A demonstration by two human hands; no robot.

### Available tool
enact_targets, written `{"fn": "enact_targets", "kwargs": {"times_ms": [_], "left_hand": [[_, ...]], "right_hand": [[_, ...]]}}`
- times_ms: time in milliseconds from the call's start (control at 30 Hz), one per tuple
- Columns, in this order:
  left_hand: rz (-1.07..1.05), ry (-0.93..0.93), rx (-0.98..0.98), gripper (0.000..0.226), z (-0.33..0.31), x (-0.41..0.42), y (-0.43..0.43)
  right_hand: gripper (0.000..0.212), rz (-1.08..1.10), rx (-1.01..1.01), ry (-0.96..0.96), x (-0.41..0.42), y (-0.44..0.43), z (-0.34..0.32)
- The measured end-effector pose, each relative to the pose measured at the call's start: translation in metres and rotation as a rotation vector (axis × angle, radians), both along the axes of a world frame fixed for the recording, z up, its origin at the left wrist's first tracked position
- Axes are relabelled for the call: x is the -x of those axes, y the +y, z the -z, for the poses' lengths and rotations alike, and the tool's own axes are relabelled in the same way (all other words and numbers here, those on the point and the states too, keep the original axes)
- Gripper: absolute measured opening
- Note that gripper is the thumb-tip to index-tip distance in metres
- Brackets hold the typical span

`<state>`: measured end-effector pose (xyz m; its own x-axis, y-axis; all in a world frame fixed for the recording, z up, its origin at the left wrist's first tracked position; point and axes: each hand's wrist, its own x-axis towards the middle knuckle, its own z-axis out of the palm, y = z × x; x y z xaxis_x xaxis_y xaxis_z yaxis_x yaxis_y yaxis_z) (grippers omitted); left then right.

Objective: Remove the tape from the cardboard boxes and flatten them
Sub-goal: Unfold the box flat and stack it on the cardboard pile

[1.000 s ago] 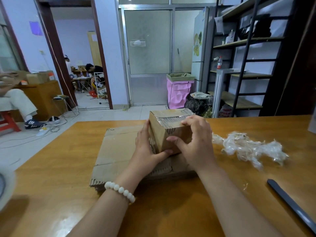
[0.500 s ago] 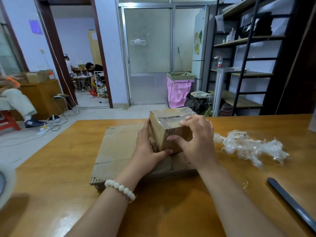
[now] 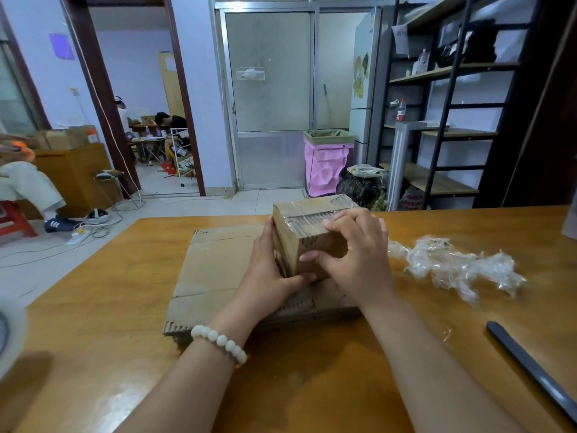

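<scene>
A small brown cardboard box (image 3: pixel 307 228) with clear tape across its top stands on a stack of flattened cardboard (image 3: pixel 218 270) in the middle of the wooden table (image 3: pixel 93 323). My left hand (image 3: pixel 268 270) grips the box's left side, thumb under its near bottom edge. My right hand (image 3: pixel 359 254) holds the box's near right corner, fingertips curled on the taped top edge and thumb on the front face. A crumpled wad of removed clear tape (image 3: pixel 452 264) lies to the right.
A dark flat tool (image 3: pixel 530 367) lies at the table's right front. A tape roll (image 3: pixel 9 335) shows blurred at the left edge. Beyond the table are a pink bin (image 3: pixel 326 164), black shelving (image 3: pixel 452 120) and a seated person (image 3: pixel 28 185) at the left.
Both hands stay on the small box; my right fingers have shifted slightly along the taped top edge. The box has hardly moved.
</scene>
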<state>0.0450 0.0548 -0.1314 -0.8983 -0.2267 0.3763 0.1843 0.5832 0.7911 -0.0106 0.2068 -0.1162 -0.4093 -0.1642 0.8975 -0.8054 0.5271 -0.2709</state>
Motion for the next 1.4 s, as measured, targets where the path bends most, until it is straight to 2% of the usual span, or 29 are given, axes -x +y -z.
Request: {"fn": "enact_targets", "kwargs": {"times_ms": [200,333,400,600,767,933,1133,1267,1400], "left_hand": [[-0.003,0.003,0.000,0.120,-0.0001,-0.0001,-0.0002],[0.006,-0.019,-0.019,0.123,0.0011,-0.0013,0.0003],[0.004,-0.017,-0.018,0.121,0.0009,-0.0017,0.0002],[0.011,-0.006,-0.008,0.119,-0.0035,-0.0027,0.0012],[0.007,0.003,-0.003,0.117,-0.0037,-0.0035,0.0008],[0.002,-0.020,-0.005,0.120,-0.0012,-0.0023,0.0016],[0.013,-0.029,-0.006,0.120,-0.0024,-0.0018,0.0016],[0.009,-0.042,-0.006,0.122,-0.0011,-0.0007,0.0005],[0.001,-0.049,-0.007,0.123,0.0006,-0.0001,-0.0004]], "right_hand": [[0.040,0.024,0.023,0.044,-0.0012,-0.0012,-0.0002],[0.065,-0.034,-0.008,-0.062,0.0004,-0.0008,0.0017],[0.070,-0.024,-0.056,-0.072,0.0004,-0.0018,0.0026],[0.048,0.042,0.014,0.066,-0.0004,0.0001,0.0013],[0.041,0.050,0.025,0.068,-0.0010,0.0017,-0.0006],[0.067,-0.007,-0.079,-0.040,0.0011,0.0020,0.0005],[0.039,-0.034,0.005,-0.010,-0.0004,0.0034,-0.0030],[0.050,-0.067,0.037,-0.042,-0.0010,0.0063,-0.0054],[0.063,-0.039,-0.106,-0.073,0.0012,0.0057,-0.0020]]}}
